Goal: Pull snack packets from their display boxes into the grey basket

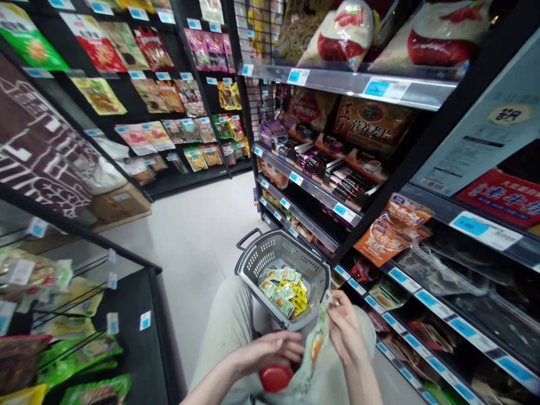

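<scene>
My right hand (345,326) pinches the upper end of a light green snack packet (316,349) with an orange picture on it, which hangs down over my lap. Left of the packet, my left hand (270,353) has its fingers stretched out and holds nothing; whether the fingertips touch the packet I cannot tell. In front of my knees stands a grey shopping basket (261,247) with a handle. Inside it lie several small green packets (282,302) with orange pictures and yellow packets (300,298). Below my left hand a red rounded object (276,378) shows in part.
Store shelves (371,90) with bags, boxes and price tags rise on the right. An orange carton of packets (382,233) juts out there. Hanging snack bags (156,48) fill the back wall. A low black rack (147,337) stands left, across the pale floor (189,225).
</scene>
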`<state>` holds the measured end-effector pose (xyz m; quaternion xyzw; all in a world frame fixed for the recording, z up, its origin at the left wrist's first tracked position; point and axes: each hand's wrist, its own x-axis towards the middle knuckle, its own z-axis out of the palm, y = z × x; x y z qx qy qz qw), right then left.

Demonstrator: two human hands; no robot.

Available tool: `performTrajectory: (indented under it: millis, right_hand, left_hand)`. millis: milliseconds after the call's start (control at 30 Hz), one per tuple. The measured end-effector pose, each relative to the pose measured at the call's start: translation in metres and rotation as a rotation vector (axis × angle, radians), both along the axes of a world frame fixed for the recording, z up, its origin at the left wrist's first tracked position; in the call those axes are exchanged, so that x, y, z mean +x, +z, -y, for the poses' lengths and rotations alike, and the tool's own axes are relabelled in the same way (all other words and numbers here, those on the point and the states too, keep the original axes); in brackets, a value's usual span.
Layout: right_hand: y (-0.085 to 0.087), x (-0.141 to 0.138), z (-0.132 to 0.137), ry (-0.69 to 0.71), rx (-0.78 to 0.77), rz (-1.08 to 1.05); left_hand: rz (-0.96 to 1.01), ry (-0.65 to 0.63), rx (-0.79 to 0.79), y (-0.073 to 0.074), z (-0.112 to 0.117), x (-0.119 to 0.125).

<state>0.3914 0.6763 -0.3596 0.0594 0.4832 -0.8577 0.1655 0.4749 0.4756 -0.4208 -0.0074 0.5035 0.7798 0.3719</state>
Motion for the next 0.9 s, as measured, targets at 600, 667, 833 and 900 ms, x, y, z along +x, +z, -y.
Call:
performTrajectory:
  millis: [600, 667, 833, 900]
  right_hand:
    - [-0.011, 0.041, -0.017, 0.044, 0.178, -0.079]
    - [-0.009, 0.046, -0.014, 0.099, 0.29, -0.116]
    - [-0.004, 0.047, -0.004, 0.059, 0.399, -0.093]
    - [-0.002, 0.045, -0.003, 0.052, 0.405, -0.069]
  left_hand:
    - [0.0, 0.328, -0.282, 0.081, -0.019, -0.006]
    - [-0.009, 0.32, -0.273, 0.077, -0.02, -0.006]
    - [-0.046, 0.31, -0.26, 0.069, -0.025, -0.004]
    - [-0.07, 0.313, -0.27, 0.068, -0.024, -0.002]
